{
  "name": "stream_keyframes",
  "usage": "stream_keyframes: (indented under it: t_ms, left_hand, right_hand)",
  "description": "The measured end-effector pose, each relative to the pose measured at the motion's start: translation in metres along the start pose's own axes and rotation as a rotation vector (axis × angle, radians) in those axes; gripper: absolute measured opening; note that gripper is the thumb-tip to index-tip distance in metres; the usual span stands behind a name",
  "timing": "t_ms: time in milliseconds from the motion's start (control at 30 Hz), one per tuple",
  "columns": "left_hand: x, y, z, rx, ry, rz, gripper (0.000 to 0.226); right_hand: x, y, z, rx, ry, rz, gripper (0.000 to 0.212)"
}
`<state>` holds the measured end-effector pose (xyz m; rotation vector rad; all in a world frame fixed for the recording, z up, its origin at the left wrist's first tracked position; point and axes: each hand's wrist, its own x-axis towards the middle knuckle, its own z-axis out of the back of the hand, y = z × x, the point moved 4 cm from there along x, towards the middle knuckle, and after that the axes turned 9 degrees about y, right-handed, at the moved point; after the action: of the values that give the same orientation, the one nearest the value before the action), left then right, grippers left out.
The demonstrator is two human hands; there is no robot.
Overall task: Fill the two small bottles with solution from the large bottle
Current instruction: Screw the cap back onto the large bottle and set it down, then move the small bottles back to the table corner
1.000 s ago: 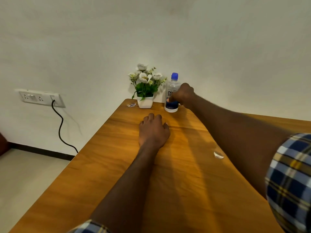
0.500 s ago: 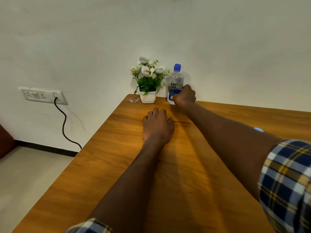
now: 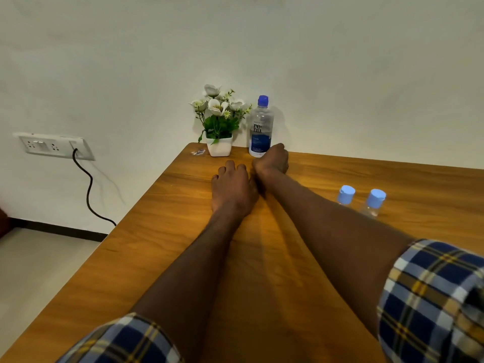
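Right hand (image 3: pixel 272 159) at the foot of the large bottle (image 3: pixel 260 127), grip curled near its base; contact hard to tell. Left hand (image 3: pixel 234 188) flat on the table (image 3: pixel 314 258), fingers relaxed. Bottle upright at the far table edge by the wall, beside a flower pot (image 3: pixel 219 148); probably heavy, smooth plastic, best held mid-body. Two small bottles (image 3: pixel 361 201) capped, to the right, partly hidden by the forearm
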<state>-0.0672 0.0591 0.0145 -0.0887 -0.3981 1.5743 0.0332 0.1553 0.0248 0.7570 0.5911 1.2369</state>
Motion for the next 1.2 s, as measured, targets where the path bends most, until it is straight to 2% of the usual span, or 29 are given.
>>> stream_keyframes:
  t_ms: [167, 233, 367, 533, 700, 833, 900, 1000, 1067, 1200]
  left_hand:
    - [-0.012, -0.012, 0.011, 0.019, -0.014, -0.087, 0.018]
    - [-0.023, -0.015, 0.015, -0.007, -0.02, -0.107, 0.012]
    - [-0.053, -0.022, 0.018, -0.064, 0.013, -0.125, 0.016]
    - [-0.103, -0.04, 0.02, -0.056, 0.027, -0.134, 0.018]
    - [-0.142, -0.06, 0.016, -0.03, 0.014, -0.161, 0.018]
    - [-0.157, -0.071, 0.015, -0.048, 0.018, -0.163, 0.021]
    - [-0.161, -0.073, 0.015, -0.059, 0.026, -0.167, 0.027]
    - [-0.165, -0.077, 0.016, -0.057, 0.046, -0.156, 0.029]
    - [-0.166, -0.079, 0.015, -0.036, 0.058, -0.143, 0.031]
    - [-0.164, -0.083, 0.015, -0.032, 0.121, -0.178, 0.049]
  right_hand:
    - [-0.037, -0.006, 0.012, -0.247, 0.128, 0.134, 0.034]
    - [-0.052, -0.011, 0.028, -0.29, 0.185, 0.139, 0.032]
    - [-0.084, -0.032, 0.068, -0.294, 0.272, 0.126, 0.034]
    - [-0.148, -0.066, 0.099, -0.287, 0.254, 0.283, 0.011]
    - [-0.209, -0.087, 0.107, -0.314, 0.238, 0.491, 0.023]
    - [-0.236, -0.107, 0.124, -0.245, 0.226, 0.558, 0.019]
    - [-0.244, -0.121, 0.137, -0.155, 0.11, 0.527, 0.007]
    - [-0.246, -0.142, 0.162, 0.077, -0.144, 0.279, 0.026]
    - [-0.242, -0.148, 0.169, 0.218, -0.205, 0.128, 0.033]
    - [-0.234, -0.143, 0.168, 0.193, -0.248, 0.122, 0.048]
